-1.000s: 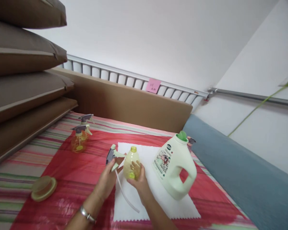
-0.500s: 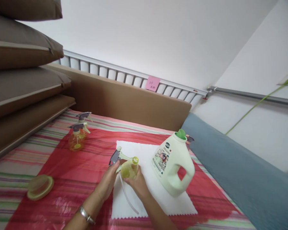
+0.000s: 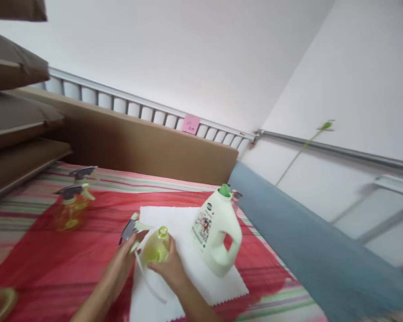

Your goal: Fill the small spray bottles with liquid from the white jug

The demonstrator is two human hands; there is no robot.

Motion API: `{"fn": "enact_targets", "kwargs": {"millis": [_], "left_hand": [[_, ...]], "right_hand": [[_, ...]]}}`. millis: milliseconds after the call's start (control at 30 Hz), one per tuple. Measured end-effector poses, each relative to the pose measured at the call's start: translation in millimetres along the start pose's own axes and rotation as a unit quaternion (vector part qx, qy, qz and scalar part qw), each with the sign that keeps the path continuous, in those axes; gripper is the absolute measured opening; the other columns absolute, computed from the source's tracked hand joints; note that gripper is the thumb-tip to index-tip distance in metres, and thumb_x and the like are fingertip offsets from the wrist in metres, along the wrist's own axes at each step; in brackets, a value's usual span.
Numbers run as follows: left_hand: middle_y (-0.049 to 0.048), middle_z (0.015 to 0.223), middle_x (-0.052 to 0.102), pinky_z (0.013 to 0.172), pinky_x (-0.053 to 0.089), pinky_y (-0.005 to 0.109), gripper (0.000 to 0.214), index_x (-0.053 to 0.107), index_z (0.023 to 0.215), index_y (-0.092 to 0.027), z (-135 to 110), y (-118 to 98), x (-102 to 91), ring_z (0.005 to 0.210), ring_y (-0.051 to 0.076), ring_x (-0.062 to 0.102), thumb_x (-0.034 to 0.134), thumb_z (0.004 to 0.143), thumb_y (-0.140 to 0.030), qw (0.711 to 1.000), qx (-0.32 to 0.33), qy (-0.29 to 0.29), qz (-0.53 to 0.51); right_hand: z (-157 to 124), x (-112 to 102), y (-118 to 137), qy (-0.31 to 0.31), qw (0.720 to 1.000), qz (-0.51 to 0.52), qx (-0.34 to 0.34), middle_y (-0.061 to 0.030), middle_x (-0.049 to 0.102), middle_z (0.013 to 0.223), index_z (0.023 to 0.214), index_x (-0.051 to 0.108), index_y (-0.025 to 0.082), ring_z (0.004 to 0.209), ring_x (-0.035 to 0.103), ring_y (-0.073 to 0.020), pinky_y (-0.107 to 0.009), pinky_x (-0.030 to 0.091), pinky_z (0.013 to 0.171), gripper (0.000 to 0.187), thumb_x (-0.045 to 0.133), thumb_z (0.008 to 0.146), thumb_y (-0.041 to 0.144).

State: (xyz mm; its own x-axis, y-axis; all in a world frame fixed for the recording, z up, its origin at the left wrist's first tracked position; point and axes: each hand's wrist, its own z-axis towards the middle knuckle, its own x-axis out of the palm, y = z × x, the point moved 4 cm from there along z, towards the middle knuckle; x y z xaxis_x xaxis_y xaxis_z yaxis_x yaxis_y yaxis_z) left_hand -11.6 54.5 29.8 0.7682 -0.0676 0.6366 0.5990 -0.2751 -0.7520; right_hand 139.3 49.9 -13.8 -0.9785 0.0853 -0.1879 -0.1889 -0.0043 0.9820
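Note:
My left hand (image 3: 121, 258) is closed around a grey and pale green trigger spray head (image 3: 129, 229), whose thin clear dip tube (image 3: 150, 286) hangs down over a white cloth (image 3: 179, 214). Beside it, my right hand (image 3: 170, 266) grips a translucent yellow spray bottle (image 3: 157, 247) with its mouth uncapped and facing up. The spray head is off the bottle. To the right, a pale green jug (image 3: 218, 250) with a handle and a printed label stands on the cloth. A green piece (image 3: 225, 190) sits in its opening.
Two yellow spray bottles with grey trigger heads (image 3: 69, 210) stand left on a red sheet (image 3: 97, 241). A round yellowish item (image 3: 2, 302) lies at the lower left edge. Brown cushions (image 3: 16, 107) are stacked at left. Another trigger head (image 3: 237, 195) shows partly behind the jug.
My view has turned right, so everything sits further left in the picture. The bottle in my right hand is more upright. Both hands keep their holds.

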Motion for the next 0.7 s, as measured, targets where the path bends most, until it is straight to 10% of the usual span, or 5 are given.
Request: {"fn": "enact_targets", "kwargs": {"millis": [200,300,467,600,700], "left_hand": [[0.005,0.115,0.065,0.106,0.029,0.04,0.035,0.069,0.095,-0.023,-2.1,0.2,-2.2,0.126,0.028,0.038,0.06,0.071,-0.046,1.0,-0.008,0.0,0.013],[0.0025,0.117,0.064,0.107,0.028,0.039,0.035,0.068,0.096,-0.024,-2.0,-1.7,-9.7,0.129,0.026,0.035,0.058,0.073,-0.048,1.0,-0.011,-0.006,0.007],[0.0071,0.115,0.064,0.096,0.043,0.042,0.036,0.069,0.092,-0.021,3.5,-14.4,-23.6,0.12,0.031,0.046,0.052,0.076,-0.048,0.998,-0.015,-0.013,-0.052],[0.0127,0.118,0.062,0.082,0.051,0.043,0.038,0.067,0.098,-0.015,2.2,-23.1,-22.3,0.099,0.03,0.061,0.047,0.08,-0.042,0.993,0.001,0.028,-0.114],[0.0147,0.119,0.06,0.079,0.052,0.041,0.037,0.066,0.1,-0.013,-1.0,-23.0,-19.9,0.089,0.027,0.064,0.046,0.082,-0.038,0.99,0.017,0.046,-0.132]], "right_hand": [[-5.0,-9.5,-3.8,-0.019,0.999,-0.029,0.021,-0.0096,0.051,0.125,0.133,0.03,0.022,0.114,0.048,-0.0296,-0.041,0.04,0.093,0.108,0.081,0.038,0.013],[-26.4,-34.9,4.3,-0.046,0.996,-0.081,-0.015,-0.0078,0.05,0.128,0.127,0.043,0.025,0.121,0.041,-0.0297,-0.043,0.031,0.102,0.086,0.078,0.05,0.017],[-78.0,-126.8,34.9,-0.124,0.972,-0.14,-0.143,-0.006,0.065,0.101,0.094,0.065,0.029,0.1,0.055,-0.0287,-0.041,0.04,0.093,0.024,0.066,0.07,0.031],[-89.0,-221.5,43.7,-0.343,0.931,-0.075,-0.1,-0.011,0.061,0.107,0.101,0.058,0.021,0.104,0.053,-0.0305,-0.046,0.04,0.093,0.047,0.067,0.065,0.049],[-70.4,-247.4,40.9,-0.355,0.932,-0.036,-0.063,-0.0138,0.054,0.12,0.11,0.05,0.018,0.111,0.051,-0.0301,-0.043,0.042,0.093,0.065,0.068,0.059,0.054]]}}
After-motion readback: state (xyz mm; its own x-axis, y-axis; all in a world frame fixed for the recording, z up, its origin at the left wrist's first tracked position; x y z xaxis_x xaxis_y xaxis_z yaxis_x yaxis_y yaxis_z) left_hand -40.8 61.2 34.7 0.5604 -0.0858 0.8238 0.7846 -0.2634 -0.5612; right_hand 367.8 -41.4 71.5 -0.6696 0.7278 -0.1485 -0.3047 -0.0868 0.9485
